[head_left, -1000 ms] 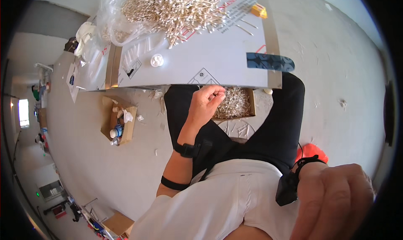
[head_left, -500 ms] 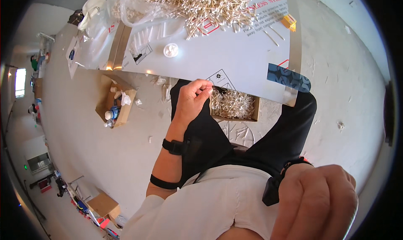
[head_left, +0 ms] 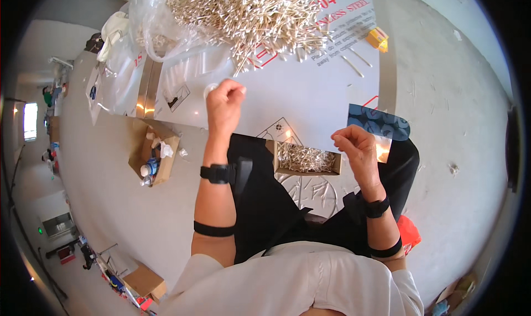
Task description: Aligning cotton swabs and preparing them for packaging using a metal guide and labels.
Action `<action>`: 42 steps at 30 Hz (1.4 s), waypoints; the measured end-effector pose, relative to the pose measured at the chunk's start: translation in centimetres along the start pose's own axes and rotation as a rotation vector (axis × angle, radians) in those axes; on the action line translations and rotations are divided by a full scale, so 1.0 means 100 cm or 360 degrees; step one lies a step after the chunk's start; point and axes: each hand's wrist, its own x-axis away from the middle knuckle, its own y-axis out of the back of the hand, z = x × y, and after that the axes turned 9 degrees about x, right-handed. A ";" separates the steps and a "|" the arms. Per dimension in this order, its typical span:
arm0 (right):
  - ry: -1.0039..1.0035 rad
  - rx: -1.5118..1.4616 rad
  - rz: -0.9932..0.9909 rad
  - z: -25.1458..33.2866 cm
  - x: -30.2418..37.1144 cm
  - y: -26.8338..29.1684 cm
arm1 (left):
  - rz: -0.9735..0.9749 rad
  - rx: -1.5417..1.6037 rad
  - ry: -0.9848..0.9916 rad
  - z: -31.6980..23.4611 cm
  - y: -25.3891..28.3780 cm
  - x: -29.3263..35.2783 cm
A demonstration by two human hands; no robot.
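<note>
A big heap of cotton swabs (head_left: 249, 17) lies at the far side of the metal-topped table (head_left: 310, 103). Below its near edge, my left hand (head_left: 224, 108) is held over the table with fingers curled into a pinch; whatever they hold, if anything, is hidden. Behind that hand a small white round tub (head_left: 209, 89) is partly covered. My right hand (head_left: 357, 150) hovers by the table's near edge, thumb and fingertips pressed together, and I cannot make out anything in them. Between my knees stands a cardboard box (head_left: 338, 164) filled with cotton swabs (head_left: 304, 158).
Clear plastic bags (head_left: 152, 25) lie at the table's far left. Toward the right are loose swabs (head_left: 352, 66), a small yellow box (head_left: 378, 38) and a dark patterned strip (head_left: 376, 121). A cardboard box with bottles (head_left: 166, 169) stands on the floor at left.
My left hand has moved away from the table's near edge toward the swab heap. My right hand has come from close to the camera down to the table's near edge.
</note>
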 end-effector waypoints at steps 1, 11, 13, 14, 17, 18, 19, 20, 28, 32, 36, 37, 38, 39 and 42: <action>-0.0008 0.0046 -0.0053 -0.006 -0.003 0.001 | -0.0062 -0.0300 -0.0082 0.007 0.011 -0.011; -0.0113 0.0149 0.0120 -0.023 -0.009 -0.011 | -0.0127 -0.0233 -0.0077 0.076 0.101 -0.085; -0.0120 0.0161 0.0123 -0.024 -0.009 -0.012 | 0.0024 -0.0258 0.0068 0.051 0.087 -0.080; -0.0115 0.0163 0.0127 -0.024 -0.010 -0.014 | 0.0070 -0.0378 0.0076 0.045 0.083 -0.075; -0.0134 0.0149 0.0132 -0.019 -0.012 -0.022 | 0.0025 -0.0528 0.0093 0.042 0.078 -0.054; -0.0155 0.0127 0.0128 -0.017 -0.012 -0.025 | 0.0004 -0.0541 0.0077 0.047 0.079 -0.047; -0.0153 0.0131 0.0134 -0.017 -0.013 -0.027 | -0.0013 -0.0549 0.0062 0.055 0.076 -0.041; -0.0176 0.0170 0.0138 -0.017 -0.014 -0.027 | -0.0019 -0.0715 -0.0099 0.063 0.069 -0.035; -0.0127 0.0347 0.0233 -0.015 -0.013 -0.041 | -0.0157 -0.0918 -0.0387 0.083 0.061 -0.027; -0.0145 0.0337 0.0185 -0.023 -0.012 -0.030 | 0.0044 -0.0752 -0.0401 0.083 0.055 -0.032; -0.0092 0.0180 0.0210 -0.033 -0.012 -0.026 | 0.0074 -0.0970 -0.0135 0.036 0.054 -0.047; -0.0102 0.0129 0.0230 -0.032 -0.012 -0.028 | 0.0007 -0.0992 -0.0097 0.034 0.057 -0.051; -0.0117 0.0081 0.0243 -0.030 -0.013 -0.030 | -0.0045 -0.0929 -0.0163 0.034 0.059 -0.061; -0.0106 0.0079 0.0253 -0.028 -0.013 -0.030 | -0.0058 -0.0936 -0.0165 0.038 0.058 -0.074; -0.0139 0.0048 0.0247 -0.023 -0.014 -0.032 | 0.0022 -0.0749 -0.0212 0.053 0.052 -0.107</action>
